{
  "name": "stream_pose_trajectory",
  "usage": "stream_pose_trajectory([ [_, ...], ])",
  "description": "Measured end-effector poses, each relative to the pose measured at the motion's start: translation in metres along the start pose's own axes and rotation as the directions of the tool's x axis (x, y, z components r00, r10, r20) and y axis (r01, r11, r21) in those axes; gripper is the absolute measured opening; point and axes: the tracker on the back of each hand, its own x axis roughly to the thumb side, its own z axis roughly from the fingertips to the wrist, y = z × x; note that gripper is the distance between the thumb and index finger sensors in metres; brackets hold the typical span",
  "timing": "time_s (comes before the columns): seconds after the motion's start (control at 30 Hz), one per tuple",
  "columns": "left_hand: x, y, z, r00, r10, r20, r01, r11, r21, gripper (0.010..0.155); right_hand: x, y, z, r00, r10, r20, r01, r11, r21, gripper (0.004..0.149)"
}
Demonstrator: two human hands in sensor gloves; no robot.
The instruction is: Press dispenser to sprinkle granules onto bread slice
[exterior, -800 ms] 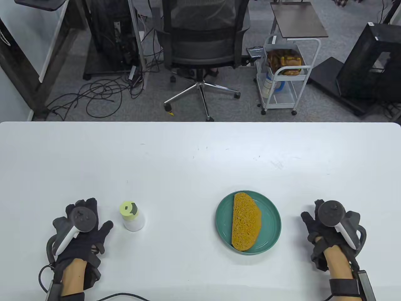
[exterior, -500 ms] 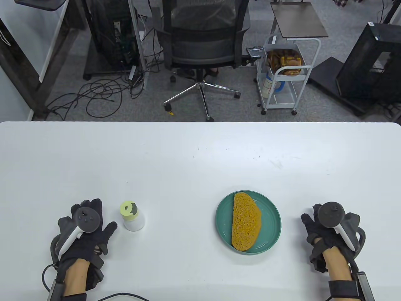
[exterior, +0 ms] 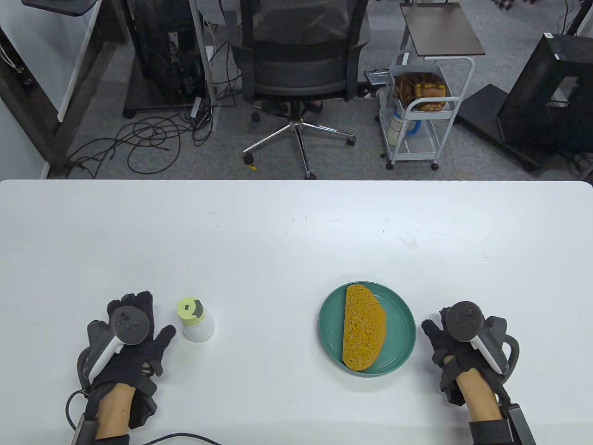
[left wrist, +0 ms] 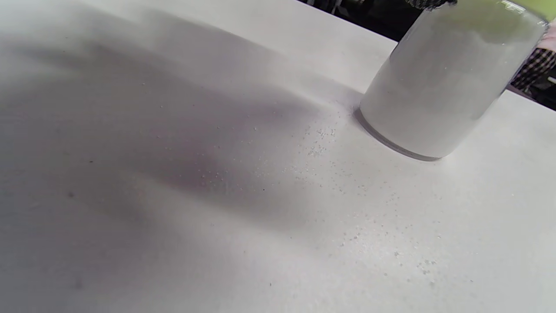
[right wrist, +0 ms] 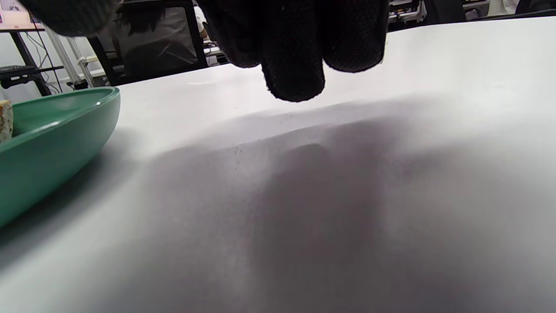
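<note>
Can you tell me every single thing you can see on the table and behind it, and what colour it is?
dispenser: one, clear body full of white granules, yellow-green lid, standing on the table near the left hand
bread slice: one, golden brown, lying on the plate
plate: one, green, on the table right of centre
spilled granules: a scatter, white, on the table beside the dispenser
table: one, white
office chair: one, black, behind the table
trolley: one, white, to the right of the chair, with brown things on its top shelf
cables: a tangle, black, on the floor
left hand: black glove, thumb pointing toward the dispenser, holding nothing
right hand: black glove, just right of the plate, holding nothing
</note>
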Motion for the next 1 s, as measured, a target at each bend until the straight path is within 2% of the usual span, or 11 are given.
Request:
stream_pose_trajectory([
  [0.1,0.000,0.000,0.000,1.000,0.005,0.006,-0.005,1.000,-0.006,0.091,0.008,0.005,-0.001,1.000,0.016,0.024,-0.016,1.000,-0.002,0.065],
  [0.2,0.000,-0.001,-0.001,1.000,0.014,0.011,-0.014,1.000,-0.010,0.091,0.022,0.009,-0.001,0.994,0.111,0.004,-0.111,0.994,0.010,0.061],
  [0.3,0.001,-0.004,-0.003,1.000,0.010,0.012,-0.010,1.000,-0.028,0.091,0.037,0.012,-0.001,0.983,0.182,0.004,-0.182,0.983,-0.024,0.057],
  [0.4,0.005,-0.005,-0.004,0.999,-0.054,-0.001,0.054,0.998,-0.012,0.091,0.045,0.023,-0.003,0.974,0.225,0.014,-0.225,0.974,0.025,0.055],
  [0.47,0.008,-0.004,-0.004,0.998,-0.058,0.006,0.058,0.998,-0.005,0.091,0.049,0.026,-0.003,0.965,0.260,0.029,-0.259,0.966,-0.028,0.050],
  [0.57,0.013,-0.007,-0.006,0.998,-0.064,0.023,0.065,0.998,-0.025,0.091,0.046,0.027,-0.009,0.982,0.186,0.023,-0.186,0.982,0.011,0.042],
  [0.67,0.015,-0.009,-0.007,0.998,-0.061,0.029,0.062,0.997,-0.041,0.091,0.039,0.022,-0.012,0.997,-0.077,0.020,0.077,0.997,0.028,0.042],
  [0.73,0.014,-0.009,-0.008,0.998,-0.050,0.027,0.051,0.998,-0.042,0.091,0.041,0.016,-0.013,0.988,-0.156,0.016,0.156,0.987,0.032,0.043],
  [0.9,0.013,-0.008,-0.008,0.999,-0.029,0.025,0.030,0.998,-0.053,0.094,0.069,0.014,-0.011,0.977,-0.204,0.066,0.200,0.978,0.064,0.042],
  [1.0,0.014,-0.006,-0.006,0.999,-0.025,0.034,0.027,0.999,-0.043,0.095,0.096,0.018,-0.006,0.980,-0.155,0.124,0.145,0.986,0.083,0.043],
])
